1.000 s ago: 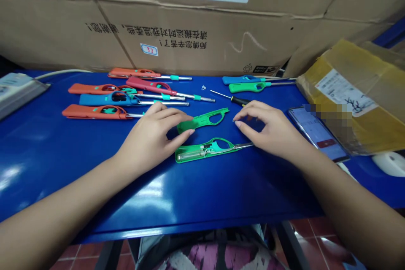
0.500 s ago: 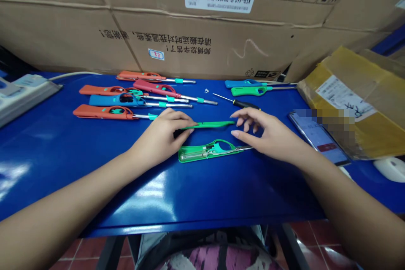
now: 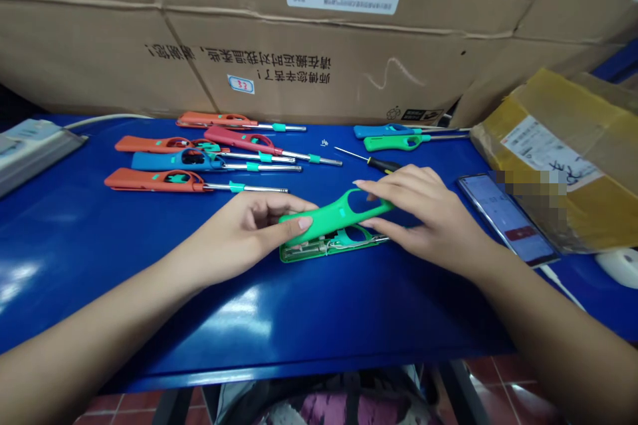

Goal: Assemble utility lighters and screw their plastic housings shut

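A green lighter casing half (image 3: 326,217), its smooth outer side toward me, is held between both hands. My left hand (image 3: 244,232) pinches its wide end with the thumb on top. At the looped end, my right hand (image 3: 423,206) grips it between thumb and fingers. Just below lies the other half of the green lighter (image 3: 319,252) on the blue table, with its inner parts, teal trigger and metal rod exposed. The held casing partly covers it; whether the two touch I cannot tell.
Several orange, red and blue lighters (image 3: 154,179) lie at the left. Behind my right hand are a screwdriver (image 3: 381,164) and tiny screws (image 3: 323,143). Blue and green lighters (image 3: 393,143) lie farther back. At the right are a phone (image 3: 508,219) and a yellow-taped box (image 3: 543,146). A large carton (image 3: 279,46) stands behind.
The green casing half has come toward me, over the open lighter, and turned its outer face up. My right hand, previously apart from it, has closed on its looped end.
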Motion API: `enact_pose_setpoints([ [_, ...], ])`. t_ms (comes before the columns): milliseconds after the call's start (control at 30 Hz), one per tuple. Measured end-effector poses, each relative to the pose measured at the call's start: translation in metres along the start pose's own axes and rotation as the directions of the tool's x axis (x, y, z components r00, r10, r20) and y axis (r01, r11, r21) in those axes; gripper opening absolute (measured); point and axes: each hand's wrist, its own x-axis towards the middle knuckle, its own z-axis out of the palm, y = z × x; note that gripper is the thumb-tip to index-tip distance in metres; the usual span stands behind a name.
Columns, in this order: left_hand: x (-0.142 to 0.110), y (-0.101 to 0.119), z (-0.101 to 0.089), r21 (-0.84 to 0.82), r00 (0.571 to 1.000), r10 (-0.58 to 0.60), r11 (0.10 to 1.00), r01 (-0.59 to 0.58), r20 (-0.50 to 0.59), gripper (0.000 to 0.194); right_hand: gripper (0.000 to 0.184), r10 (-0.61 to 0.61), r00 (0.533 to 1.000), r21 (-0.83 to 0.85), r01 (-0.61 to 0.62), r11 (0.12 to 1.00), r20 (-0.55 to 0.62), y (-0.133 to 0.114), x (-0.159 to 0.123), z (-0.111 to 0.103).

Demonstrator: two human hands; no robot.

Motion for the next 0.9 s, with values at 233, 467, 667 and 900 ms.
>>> enact_pose_setpoints([
  [233, -0.006, -0.003, 0.001, 0.423, 0.957, 0.289, 0.872, -0.247, -0.038, 0.033, 0.027, 0.17, 0.984, 0.205, -0.176, 0.963, 0.045, -0.008, 0.002, 0.003],
  [467, -0.017, -0.004, 0.003, 0.766, 0.927, 0.352, 0.557, -0.32, 0.132, 0.03, 0.024, 0.18, 0.966, 0.257, -0.224, 0.94, 0.184, -0.014, 0.001, 0.009],
  [667, -0.019, -0.006, 0.008, 0.787, 0.936, 0.319, 0.535, -0.306, 0.147, 0.025, 0.02, 0.173, 0.943, 0.241, -0.245, 0.939, 0.286, -0.013, 0.0, 0.014],
  [900, -0.015, -0.012, 0.009, 0.805, 0.935, 0.319, 0.507, -0.309, 0.158, 0.029, 0.022, 0.174, 0.938, 0.228, -0.248, 0.942, 0.3, -0.01, -0.001, 0.016],
])
